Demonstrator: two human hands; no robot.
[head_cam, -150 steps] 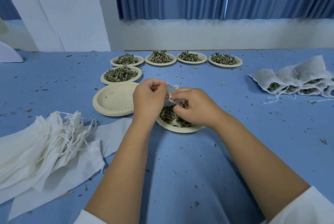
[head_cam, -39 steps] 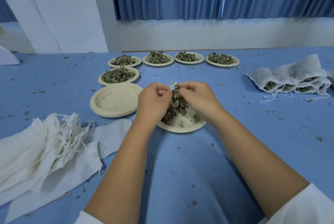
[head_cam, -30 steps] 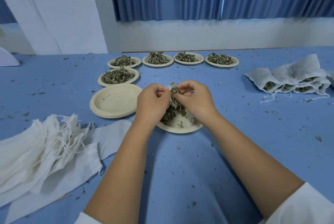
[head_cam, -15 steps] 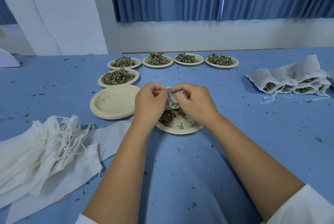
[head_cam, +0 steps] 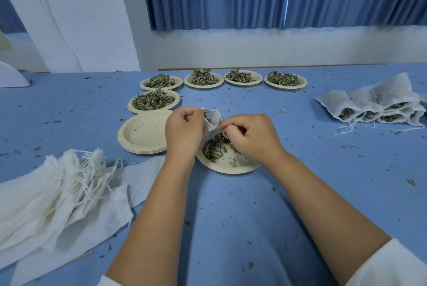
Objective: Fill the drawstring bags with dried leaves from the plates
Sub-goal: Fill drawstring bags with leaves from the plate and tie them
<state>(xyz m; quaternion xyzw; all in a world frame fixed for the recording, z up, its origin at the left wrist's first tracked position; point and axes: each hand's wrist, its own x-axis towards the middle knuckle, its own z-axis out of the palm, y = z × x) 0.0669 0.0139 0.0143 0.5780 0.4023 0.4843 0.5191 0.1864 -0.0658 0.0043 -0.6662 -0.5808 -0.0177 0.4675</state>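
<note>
A blue table (head_cam: 231, 228), littered with leaf crumbs (head_cam: 411, 181)
Along its far edge runs a row of four plates (head_cam: 245, 83) heaped with dried leaves (head_cam: 203, 77); a fifth heaped plate (head_cam: 131, 105) sits just in front of the row's left end, and a stack of empty plates (head_cam: 143, 132) nearer still. Just right of the stack, the nearest plate (head_cam: 226, 166) holds a thin scatter of leaves. Empty bags (head_cam: 57, 193) with loose strings pile at the near left; filled bags (head_cam: 374, 105) lie heaped at the right.

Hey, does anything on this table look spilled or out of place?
Yes. Dried leaf bits lie scattered across the blue table, far from the plates, so they look spilled. The filled bags and empty bags sit in their own piles.
</note>
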